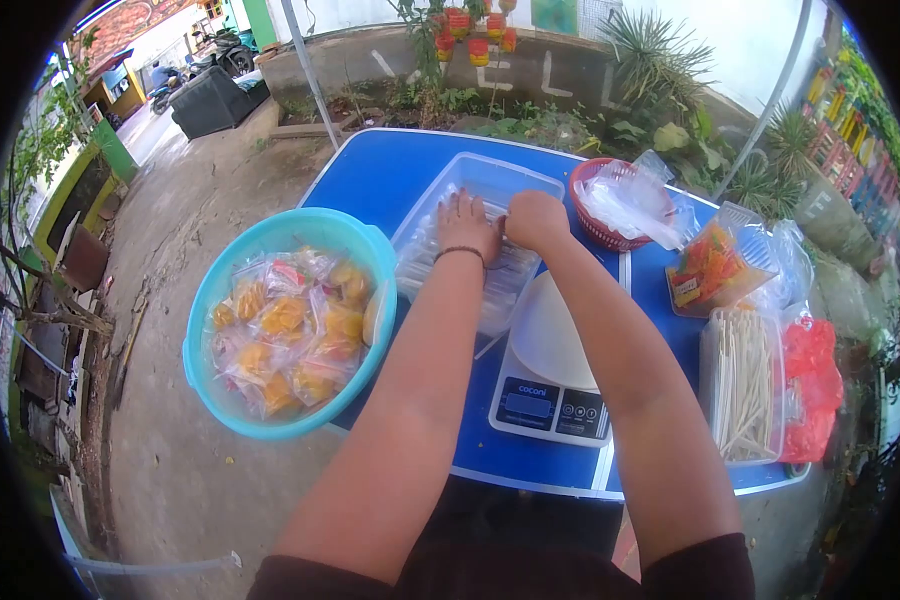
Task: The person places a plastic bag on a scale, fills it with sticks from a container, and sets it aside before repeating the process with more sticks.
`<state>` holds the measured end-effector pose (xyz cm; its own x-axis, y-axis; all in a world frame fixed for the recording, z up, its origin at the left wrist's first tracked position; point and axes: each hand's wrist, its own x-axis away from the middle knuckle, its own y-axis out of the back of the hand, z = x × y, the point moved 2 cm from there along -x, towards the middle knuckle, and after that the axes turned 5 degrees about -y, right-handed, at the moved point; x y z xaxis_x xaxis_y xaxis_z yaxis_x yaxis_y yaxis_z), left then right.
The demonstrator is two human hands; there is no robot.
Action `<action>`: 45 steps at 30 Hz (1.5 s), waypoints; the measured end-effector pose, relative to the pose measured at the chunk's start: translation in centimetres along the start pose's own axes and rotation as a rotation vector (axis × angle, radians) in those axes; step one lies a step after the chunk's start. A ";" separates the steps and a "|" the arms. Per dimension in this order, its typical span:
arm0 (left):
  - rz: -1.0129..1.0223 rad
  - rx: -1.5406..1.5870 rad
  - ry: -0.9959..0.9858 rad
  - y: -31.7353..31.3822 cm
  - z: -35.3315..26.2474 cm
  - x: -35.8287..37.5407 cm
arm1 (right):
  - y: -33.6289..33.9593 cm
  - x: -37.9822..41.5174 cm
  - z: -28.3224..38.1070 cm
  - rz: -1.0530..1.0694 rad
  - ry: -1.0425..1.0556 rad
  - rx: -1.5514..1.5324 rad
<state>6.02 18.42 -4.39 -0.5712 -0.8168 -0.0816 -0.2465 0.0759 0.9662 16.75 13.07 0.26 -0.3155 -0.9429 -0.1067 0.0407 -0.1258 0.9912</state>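
My left hand [468, 228], with a dark bracelet at the wrist, lies with its fingers spread on the wrapped, whitish items [420, 262] in a clear plastic box [515, 172]. My right hand [536, 220] is curled at the box's right side, just beside my left hand; what it holds, if anything, is hidden. Below the box, a white kitchen scale [550, 345] is partly covered by my right forearm. A turquoise basin [198, 340] at the left holds several plastic bags with orange-yellow contents [282, 316].
The blue table [370, 165] also carries a red basket [582, 205] of clear bags, a container of orange-red packets [712, 262], a box of pale sticks [740, 385] and a red plastic bag [812, 385]. Thin metal poles stand behind the table.
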 end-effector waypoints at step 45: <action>-0.569 0.352 -0.628 7.9 -14.3 7.2 | 7.1 15.4 -8.4 -0.532 0.075 -0.905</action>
<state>11.18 4.96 6.16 -0.5853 -0.3315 -0.7400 -0.7867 0.0111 0.6172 20.09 -4.97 4.98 -0.4426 -0.7109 -0.5466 0.6166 -0.6838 0.3902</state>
